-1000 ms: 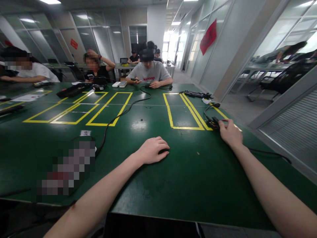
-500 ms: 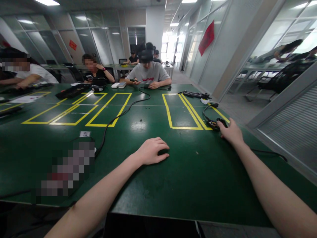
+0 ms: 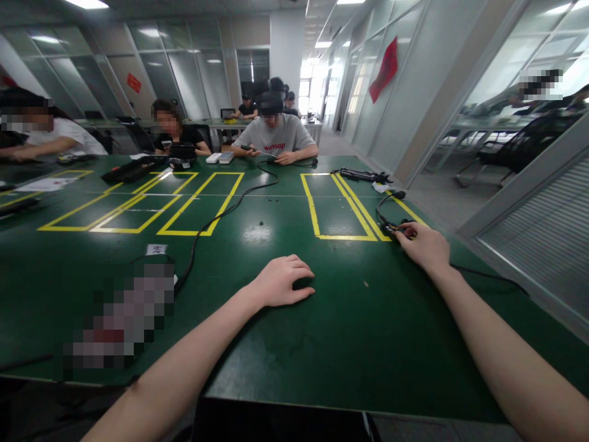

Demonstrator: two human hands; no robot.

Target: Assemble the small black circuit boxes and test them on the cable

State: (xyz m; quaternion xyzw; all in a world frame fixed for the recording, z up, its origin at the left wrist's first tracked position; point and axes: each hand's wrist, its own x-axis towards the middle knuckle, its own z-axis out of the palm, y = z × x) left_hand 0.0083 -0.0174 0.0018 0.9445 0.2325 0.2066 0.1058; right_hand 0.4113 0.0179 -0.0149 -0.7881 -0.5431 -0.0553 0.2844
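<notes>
My left hand (image 3: 284, 282) rests palm down on the green table (image 3: 331, 350), its fingers apart and nothing in them. Toward the right edge, my right hand (image 3: 426, 247) is closed round a small black corded device (image 3: 391, 228). The hand covers much of this device, so I cannot tell its exact kind. A thin black cable (image 3: 379, 210) loops from it to a dark rounded end (image 3: 398, 194) just behind. Another black cord (image 3: 490, 277) runs off to the right from under my right wrist.
Yellow tape outlines (image 3: 345, 237) mark the tabletop. A black folded stand-like object (image 3: 361, 175) lies at the far right. On the left are a blurred-out object (image 3: 129, 313), a long black cable (image 3: 196, 248) and a numbered tag (image 3: 156, 249). A person in grey (image 3: 275, 138) sits opposite.
My right hand has shifted slightly left, and its fingers have drawn together over the black corded device. My left hand stays put. Across the table, one person's raised hand has come down.
</notes>
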